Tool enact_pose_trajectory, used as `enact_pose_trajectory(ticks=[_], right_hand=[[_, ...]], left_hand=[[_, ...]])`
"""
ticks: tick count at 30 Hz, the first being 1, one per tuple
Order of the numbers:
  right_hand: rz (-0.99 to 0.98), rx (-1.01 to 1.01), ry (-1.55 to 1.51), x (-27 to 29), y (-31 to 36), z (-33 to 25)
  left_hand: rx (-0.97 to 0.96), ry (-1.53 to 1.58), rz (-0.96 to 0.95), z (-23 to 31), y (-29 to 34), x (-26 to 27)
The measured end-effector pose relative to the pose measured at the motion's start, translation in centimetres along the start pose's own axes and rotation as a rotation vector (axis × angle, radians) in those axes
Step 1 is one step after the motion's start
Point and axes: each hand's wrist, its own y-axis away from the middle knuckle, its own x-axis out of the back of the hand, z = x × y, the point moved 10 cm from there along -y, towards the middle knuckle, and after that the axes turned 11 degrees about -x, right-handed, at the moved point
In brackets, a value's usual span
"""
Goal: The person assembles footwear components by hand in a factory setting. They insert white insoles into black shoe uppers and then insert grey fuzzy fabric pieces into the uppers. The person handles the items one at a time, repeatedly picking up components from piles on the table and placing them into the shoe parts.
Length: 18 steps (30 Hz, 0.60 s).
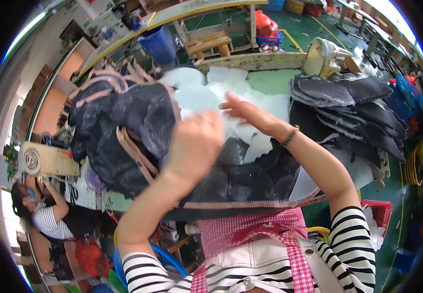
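My left hand (197,141) is raised over the table, smeared by motion. Its fingers look curled, but what they hold, if anything, does not show. Just right of it my right hand (253,116) hovers with fingers stretched out and nothing visible in them. Beneath both hands lie several pale, rounded thin sheets (267,107), loosely overlapping. A dark cloth piece with a pinkish edge strip (250,183) spreads along the near edge in front of me. To the left is a crumpled heap of dark cloth (106,127) with pinkish strips.
A stack of dark grey padded panels (343,93) with frayed edges sits on the right of the table. Left of the table, another person (55,207) works beside a cream-coloured machine (50,158). A blue bin (159,44) and a wooden stool (209,43) stand beyond.
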Motion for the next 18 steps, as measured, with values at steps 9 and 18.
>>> enact_pose_trajectory(ticks=[9,18], right_hand=[[0.087,0.271,0.655,-2.8,15.4,-4.7],[0.235,0.222,0.433,1.6,17.8,-0.7]], left_hand=[[0.418,0.563,0.26,-4.2,6.5,1.7],[0.468,1.321,0.323,-1.0,4.7,-9.2]])
